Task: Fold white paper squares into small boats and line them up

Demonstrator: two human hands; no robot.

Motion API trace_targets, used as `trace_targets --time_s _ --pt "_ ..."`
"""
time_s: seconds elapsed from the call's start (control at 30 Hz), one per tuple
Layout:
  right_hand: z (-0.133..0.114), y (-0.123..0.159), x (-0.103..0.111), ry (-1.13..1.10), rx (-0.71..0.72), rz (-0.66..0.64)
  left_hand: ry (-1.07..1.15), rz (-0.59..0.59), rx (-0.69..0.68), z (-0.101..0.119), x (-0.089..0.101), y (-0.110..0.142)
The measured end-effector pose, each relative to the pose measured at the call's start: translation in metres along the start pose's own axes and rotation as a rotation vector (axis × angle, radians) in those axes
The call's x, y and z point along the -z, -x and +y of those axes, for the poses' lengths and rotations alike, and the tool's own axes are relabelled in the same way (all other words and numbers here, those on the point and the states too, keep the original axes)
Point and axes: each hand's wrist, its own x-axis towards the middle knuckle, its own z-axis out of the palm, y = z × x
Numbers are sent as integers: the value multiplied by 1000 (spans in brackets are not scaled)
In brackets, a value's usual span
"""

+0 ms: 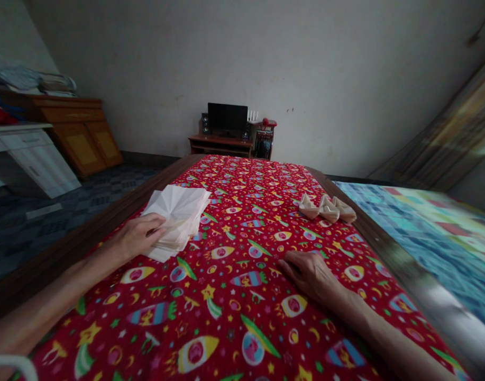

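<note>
Paper (174,201) pinched by left hand (139,234), right hand (310,269) curled shut on red cloth (242,227), three folded papers (328,209) set beyond.

"Where can we pass?"
"Between the paper stack (179,203) and our right hand (309,269), across flat red cloth (242,233)."
"And what blocks us?"
"Three folded pale pieces (328,209), beyond our right hand."
</note>
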Motion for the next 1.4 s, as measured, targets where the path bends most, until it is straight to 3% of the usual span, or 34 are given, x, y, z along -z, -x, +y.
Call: trace_targets --time_s 0.13,0.27,0.37,0.47,0.53,0.63,0.73,0.83,1.0,1.13,1.27,1.4 --pt "1 0 -1 -4 -4 -10 -73 -20 -49 -1 14 -4" --pt "1 0 -1 8 5 -5 -174 216 -3 13 38 -19" --pt "0 0 0 6 11 5 -167 281 -94 39 44 -29" --pt "0 0 0 7 15 18 -123 177 -373 78 31 -28" --pt "2 1 0 11 23 52 -145 9 -484 107 15 -20" --pt "2 4 0 17 45 161 -231 -187 -547 148 -8 -6" --pt "-1 5 1 39 127 247 -240 -279 -612 175 -24 3" --pt "-4 5 0 47 240 232 -184 -326 -640 189 -33 8" --pt "0 3 -2 -10 311 149 -48 -319 -637 200 -41 9" --pt "5 6 -4 -142 349 129 47 -259 -605 197 -35 9" --pt "7 7 -5 -236 345 148 128 -227 -551 167 -30 12" --pt "5 7 -4 -236 370 150 219 -203 -514 127 -39 13"
